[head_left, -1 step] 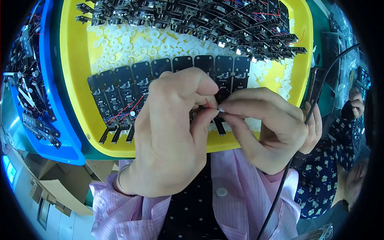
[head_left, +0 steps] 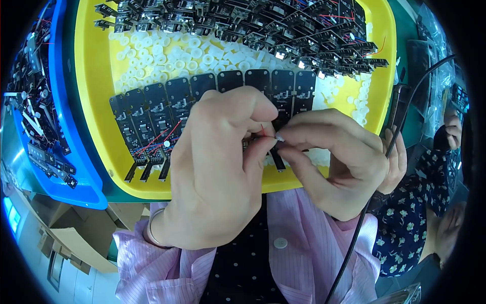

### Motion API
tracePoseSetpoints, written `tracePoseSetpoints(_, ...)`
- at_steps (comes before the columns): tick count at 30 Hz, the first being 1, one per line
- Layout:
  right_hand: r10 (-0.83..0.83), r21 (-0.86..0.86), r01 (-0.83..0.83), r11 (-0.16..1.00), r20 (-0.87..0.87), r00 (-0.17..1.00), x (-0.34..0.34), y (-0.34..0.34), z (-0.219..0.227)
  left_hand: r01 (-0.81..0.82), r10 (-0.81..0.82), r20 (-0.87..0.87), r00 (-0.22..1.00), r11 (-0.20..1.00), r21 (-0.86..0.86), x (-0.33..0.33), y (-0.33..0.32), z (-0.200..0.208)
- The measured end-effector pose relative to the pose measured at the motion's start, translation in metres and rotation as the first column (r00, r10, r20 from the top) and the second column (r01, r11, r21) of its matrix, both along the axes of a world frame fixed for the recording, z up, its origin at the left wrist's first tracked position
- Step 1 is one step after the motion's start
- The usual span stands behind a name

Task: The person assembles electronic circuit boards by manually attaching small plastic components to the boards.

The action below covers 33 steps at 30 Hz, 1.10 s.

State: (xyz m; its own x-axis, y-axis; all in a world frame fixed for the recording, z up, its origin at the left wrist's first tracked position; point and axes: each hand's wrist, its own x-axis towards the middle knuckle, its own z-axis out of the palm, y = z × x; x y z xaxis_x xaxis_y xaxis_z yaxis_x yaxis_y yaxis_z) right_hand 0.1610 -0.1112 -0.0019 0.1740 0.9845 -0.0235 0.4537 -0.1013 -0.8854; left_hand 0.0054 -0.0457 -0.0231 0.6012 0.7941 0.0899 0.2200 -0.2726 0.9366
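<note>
My left hand (head_left: 217, 162) is closed in a pinch on a thin red wire (head_left: 262, 129). At its fingertips is a small whitish piece (head_left: 279, 137), too small to name surely. My right hand (head_left: 339, 157) curls in from the right, its index fingertip against that piece and its thumb slightly lower. Below both hands, a row of black circuit boards (head_left: 162, 104) stands side by side in a yellow tray (head_left: 93, 101). Red wires and a small white round part (head_left: 166, 144) lie on the boards at left. My left hand covers the row's middle.
Many small white plastic rings (head_left: 195, 53) fill the tray behind the row. More boards (head_left: 243, 23) are stacked at its far side. A blue bin (head_left: 61, 111) with boards stands left. A black cable (head_left: 405, 111) crosses at right, near another person's patterned sleeve (head_left: 405, 228).
My right thumb has dropped slightly away from the index fingertip, showing more of the small whitish piece. My left hand stays nearly still.
</note>
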Motion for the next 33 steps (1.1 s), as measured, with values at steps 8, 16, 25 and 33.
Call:
tracePoseSetpoints(8, 0.014, -0.069, -0.022, 0.997, -0.113, 0.993, 0.019, 0.001, -0.001, 0.089, -0.044, -0.130, 0.991, 0.927, 0.364, 0.019, 0.000, 0.007)
tracePoseSetpoints(16, 0.011, 0.087, -0.019, 0.996, 0.098, 0.995, -0.001, 0.003, -0.001, 0.029, 0.034, -0.186, 0.982, 0.946, 0.323, 0.004, -0.002, 0.016)
tracePoseSetpoints(25, 0.005, -0.236, 0.183, 0.954, 0.625, 0.780, 0.030, -0.026, 0.015, 0.061, 0.022, -0.351, 0.936, 0.973, 0.223, 0.008, 0.009, 0.035)
tracePoseSetpoints(33, -0.006, -0.086, 0.042, 0.995, 0.387, 0.922, 0.054, -0.016, 0.000, 0.318, -0.169, -0.515, 0.840, 0.923, 0.217, 0.019, 0.025, 0.034)
